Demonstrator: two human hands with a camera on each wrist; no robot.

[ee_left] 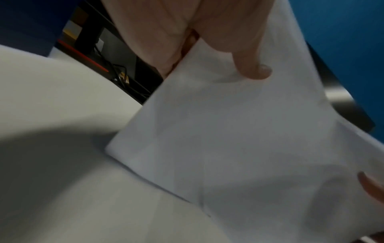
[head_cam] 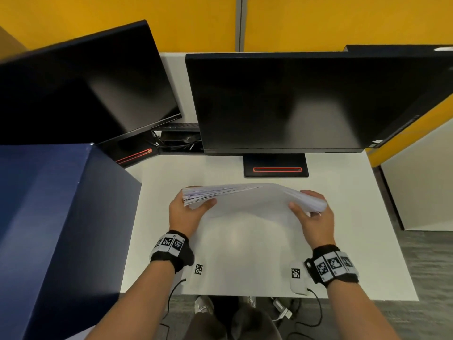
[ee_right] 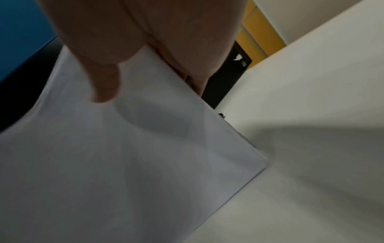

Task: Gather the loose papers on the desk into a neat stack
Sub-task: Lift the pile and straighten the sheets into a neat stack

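Note:
A thick stack of white papers (head_cam: pixel 252 204) stands tilted on its near edge on the white desk (head_cam: pixel 355 217), its top bowed upward. My left hand (head_cam: pixel 188 209) grips the stack's left end, thumb on the near face. My right hand (head_cam: pixel 311 212) grips the right end the same way. In the left wrist view the left thumb presses the sheet (ee_left: pixel 239 123). In the right wrist view the right thumb lies on the paper (ee_right: pixel 124 156), whose corner rests near the desk. The sheet edges at the top look fanned and uneven.
Two dark monitors (head_cam: pixel 294 101) (head_cam: pixel 81 87) stand behind the papers, with a monitor base (head_cam: pixel 275 168) just beyond the stack. A blue partition (head_cam: pixel 56 229) borders the desk's left. A white mouse (head_cam: pixel 297 278) lies near the front edge by my right wrist.

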